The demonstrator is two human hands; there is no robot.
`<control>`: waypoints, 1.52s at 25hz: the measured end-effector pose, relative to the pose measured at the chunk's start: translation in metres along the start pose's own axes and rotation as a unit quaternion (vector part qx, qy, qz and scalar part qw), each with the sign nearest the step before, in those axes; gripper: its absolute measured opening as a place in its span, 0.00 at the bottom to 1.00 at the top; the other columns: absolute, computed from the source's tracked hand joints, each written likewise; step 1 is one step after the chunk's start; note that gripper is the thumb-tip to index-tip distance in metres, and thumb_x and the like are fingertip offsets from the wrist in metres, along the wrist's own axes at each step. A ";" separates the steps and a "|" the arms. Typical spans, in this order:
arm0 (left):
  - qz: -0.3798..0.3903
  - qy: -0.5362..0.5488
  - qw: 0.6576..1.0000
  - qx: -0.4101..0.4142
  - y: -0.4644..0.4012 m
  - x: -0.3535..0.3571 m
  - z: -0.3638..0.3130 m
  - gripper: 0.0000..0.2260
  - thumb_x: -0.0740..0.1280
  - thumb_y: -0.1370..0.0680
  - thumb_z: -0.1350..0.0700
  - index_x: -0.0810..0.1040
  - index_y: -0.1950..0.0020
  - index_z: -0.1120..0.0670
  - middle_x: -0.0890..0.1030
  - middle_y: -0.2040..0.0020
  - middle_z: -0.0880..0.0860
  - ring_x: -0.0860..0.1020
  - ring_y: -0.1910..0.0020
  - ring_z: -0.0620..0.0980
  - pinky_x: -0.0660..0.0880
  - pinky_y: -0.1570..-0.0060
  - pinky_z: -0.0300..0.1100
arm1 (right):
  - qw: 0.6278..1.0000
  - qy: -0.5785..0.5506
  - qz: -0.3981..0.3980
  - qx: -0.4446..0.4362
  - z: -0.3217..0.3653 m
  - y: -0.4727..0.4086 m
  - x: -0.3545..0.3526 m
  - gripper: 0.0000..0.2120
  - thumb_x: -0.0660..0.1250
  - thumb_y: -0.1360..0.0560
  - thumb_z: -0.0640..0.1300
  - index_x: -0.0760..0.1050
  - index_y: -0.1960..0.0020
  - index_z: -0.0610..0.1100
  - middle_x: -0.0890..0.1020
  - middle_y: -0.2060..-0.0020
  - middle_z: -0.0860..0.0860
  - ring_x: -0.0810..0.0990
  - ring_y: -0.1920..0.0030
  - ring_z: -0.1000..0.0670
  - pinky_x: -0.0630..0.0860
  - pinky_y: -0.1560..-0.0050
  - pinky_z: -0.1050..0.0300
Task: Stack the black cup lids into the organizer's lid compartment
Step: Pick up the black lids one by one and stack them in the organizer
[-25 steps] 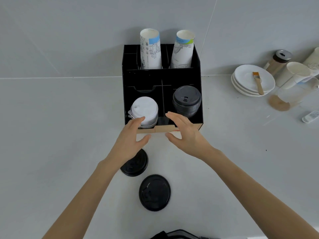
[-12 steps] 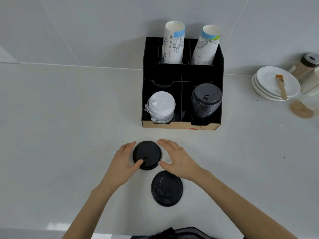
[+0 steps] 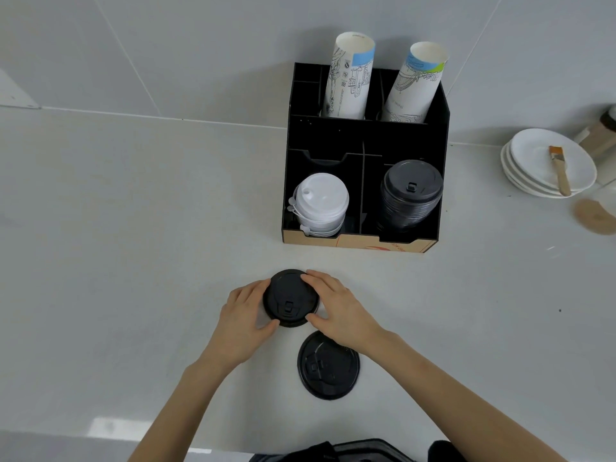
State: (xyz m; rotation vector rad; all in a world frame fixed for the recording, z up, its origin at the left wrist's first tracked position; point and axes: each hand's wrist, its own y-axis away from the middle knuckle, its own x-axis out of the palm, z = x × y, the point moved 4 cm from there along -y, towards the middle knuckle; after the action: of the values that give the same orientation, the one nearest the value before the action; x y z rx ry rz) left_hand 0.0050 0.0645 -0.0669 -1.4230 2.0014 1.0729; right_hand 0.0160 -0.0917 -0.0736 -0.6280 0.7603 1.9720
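Note:
A black cup lid (image 3: 290, 297) lies on the white counter in front of the organizer, held from both sides: my left hand (image 3: 245, 320) grips its left edge and my right hand (image 3: 336, 310) its right edge. A second black lid (image 3: 328, 369) lies flat just below my right wrist. The black organizer (image 3: 365, 241) stands against the wall. Its front right compartment holds a tall stack of black lids (image 3: 410, 195); the front left one holds a stack of white lids (image 3: 321, 203).
Two rolls of paper cups (image 3: 350, 78) stand in the organizer's back compartments. At the right sit stacked white saucers (image 3: 533, 171) with a small brush (image 3: 560, 170) on top, and a container at the frame edge. A dark bag (image 3: 350, 453) lies at the near counter edge.
Both hands dropped from the organizer's front edge to the nearer loose lid and closed on its sides. The view shifted so the organizer sits further right.

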 end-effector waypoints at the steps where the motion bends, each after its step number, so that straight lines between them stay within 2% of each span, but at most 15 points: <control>1: -0.007 0.006 1.000 0.003 0.000 0.000 -0.001 0.37 0.55 0.38 0.39 0.60 0.31 0.54 0.67 0.31 0.54 0.62 0.33 0.55 0.60 0.35 0.44 | 1.000 -0.010 0.000 0.001 0.000 0.001 0.000 0.29 0.63 0.27 0.40 0.56 0.30 0.45 0.60 0.28 0.48 0.59 0.29 0.48 0.57 0.29 0.55; 4: -0.022 0.027 0.999 0.012 -0.001 0.004 -0.004 0.27 0.64 0.28 0.52 0.61 0.31 0.54 0.67 0.32 0.55 0.63 0.34 0.55 0.60 0.34 0.44 | 0.999 -0.034 -0.006 0.007 -0.004 0.004 -0.002 0.28 0.63 0.27 0.39 0.57 0.31 0.46 0.60 0.29 0.48 0.63 0.31 0.48 0.59 0.32 0.62; 6: -0.028 0.050 0.998 0.019 -0.002 0.005 -0.007 0.26 0.66 0.27 0.57 0.62 0.32 0.54 0.68 0.32 0.54 0.64 0.35 0.54 0.61 0.36 0.42 | 0.999 -0.041 -0.020 0.011 -0.007 0.008 -0.006 0.27 0.63 0.27 0.40 0.58 0.31 0.46 0.62 0.30 0.48 0.64 0.32 0.49 0.59 0.34 0.65; 10: -0.034 0.092 0.994 0.040 -0.004 0.006 -0.020 0.25 0.67 0.28 0.58 0.63 0.33 0.54 0.68 0.35 0.54 0.68 0.38 0.49 0.62 0.38 0.39 | 0.996 -0.061 -0.061 0.008 -0.010 0.017 -0.022 0.25 0.64 0.28 0.39 0.61 0.32 0.43 0.65 0.32 0.47 0.65 0.33 0.50 0.57 0.36 0.69; 12: -0.035 0.103 0.993 0.051 -0.004 0.005 -0.030 0.25 0.67 0.28 0.58 0.63 0.33 0.54 0.68 0.35 0.54 0.67 0.42 0.44 0.62 0.40 0.36 | 0.995 -0.067 -0.079 0.003 -0.010 0.021 -0.030 0.25 0.64 0.28 0.38 0.62 0.33 0.43 0.66 0.33 0.47 0.66 0.34 0.51 0.56 0.38 0.75; 14: -0.037 0.113 0.991 0.061 -0.005 0.004 -0.040 0.25 0.67 0.28 0.58 0.63 0.33 0.54 0.68 0.36 0.53 0.68 0.44 0.44 0.63 0.42 0.36 | 0.992 -0.075 -0.098 -0.001 -0.011 0.026 -0.039 0.25 0.65 0.28 0.38 0.63 0.33 0.42 0.67 0.34 0.47 0.66 0.35 0.54 0.54 0.41 0.83; 16: -0.042 0.125 0.989 0.069 -0.006 0.002 -0.048 0.25 0.67 0.28 0.57 0.63 0.33 0.53 0.68 0.38 0.50 0.69 0.45 0.43 0.64 0.43 0.36 | 0.990 -0.081 -0.118 -0.005 -0.011 0.030 -0.049 0.25 0.66 0.28 0.38 0.63 0.34 0.43 0.68 0.34 0.47 0.65 0.38 0.57 0.53 0.43 0.86; 23: -0.065 0.132 0.982 0.119 -0.017 -0.013 -0.087 0.24 0.67 0.28 0.57 0.64 0.34 0.50 0.67 0.42 0.45 0.70 0.46 0.43 0.65 0.45 0.37 | 0.978 -0.098 -0.182 -0.022 -0.011 0.041 -0.089 0.25 0.66 0.29 0.38 0.64 0.34 0.45 0.69 0.36 0.53 0.66 0.38 0.59 0.57 0.42 0.83; 26: -0.066 0.130 0.979 0.142 -0.025 -0.016 -0.105 0.24 0.67 0.28 0.57 0.64 0.34 0.51 0.67 0.42 0.44 0.70 0.46 0.42 0.65 0.44 0.37 | 0.975 -0.091 -0.203 -0.023 -0.016 0.044 -0.106 0.25 0.66 0.29 0.38 0.63 0.34 0.46 0.68 0.34 0.51 0.67 0.38 0.57 0.59 0.41 0.82; 32: -0.068 0.110 0.976 0.174 -0.049 -0.024 -0.143 0.24 0.67 0.27 0.56 0.63 0.33 0.53 0.69 0.35 0.51 0.69 0.45 0.42 0.64 0.45 0.34 | 0.964 -0.086 -0.253 -0.012 -0.025 0.047 -0.144 0.25 0.66 0.29 0.39 0.64 0.34 0.46 0.70 0.34 0.50 0.69 0.37 0.54 0.59 0.43 0.83; 38: -0.079 0.098 0.972 0.199 -0.076 -0.033 -0.172 0.24 0.67 0.27 0.56 0.63 0.33 0.55 0.70 0.34 0.54 0.66 0.45 0.41 0.61 0.49 0.27 | 0.953 -0.076 -0.293 -0.004 -0.032 0.040 -0.177 0.24 0.66 0.29 0.39 0.64 0.34 0.46 0.70 0.35 0.49 0.68 0.38 0.55 0.57 0.44 0.84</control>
State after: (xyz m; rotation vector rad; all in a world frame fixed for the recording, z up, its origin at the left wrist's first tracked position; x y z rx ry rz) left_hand 0.0995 -0.0670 0.0344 -1.4775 2.0482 0.4423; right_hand 0.0672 -0.2303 0.0356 -0.6128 0.4057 1.4533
